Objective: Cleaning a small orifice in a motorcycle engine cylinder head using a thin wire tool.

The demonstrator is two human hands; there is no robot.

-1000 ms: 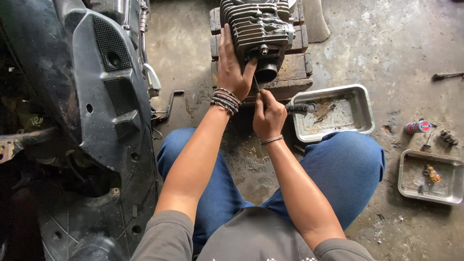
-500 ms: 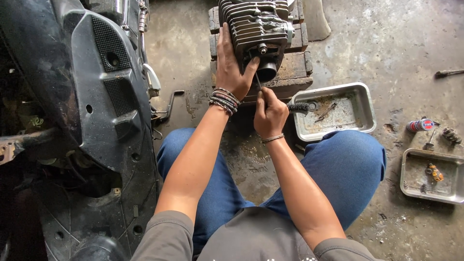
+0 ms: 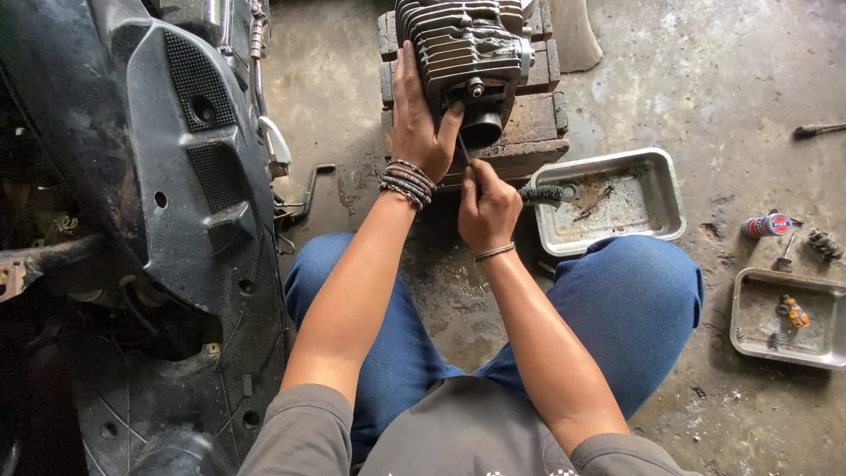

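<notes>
Plastic bodywork (image 3: 176, 176) of a black scooter fills the left side, with a bent metal lever (image 3: 310, 189) poking out near the concrete floor (image 3: 731, 97). Just right of it the left hand (image 3: 414, 119) lies flat against the side of a finned engine cylinder (image 3: 467, 53), fingers stretched up along the fins and thumb hooked toward the round port; beaded bracelets (image 3: 407, 181) ring the wrist. The cylinder rests on a stack of worn wooden blocks (image 3: 529, 123) between the knees of the person's blue jeans. Below the port the right hand (image 3: 486, 207) is curled tight around a thin tool (image 3: 463, 150) whose tip touches the cylinder's underside; what kind of tool it is I cannot tell. A black bristle brush (image 3: 542, 194) lies just beside that hand, against the edge of a metal tray (image 3: 665, 189). Farther right sit a small striped can (image 3: 767, 226), a spring (image 3: 826, 244) and a second tray (image 3: 749, 330) holding small parts.
</notes>
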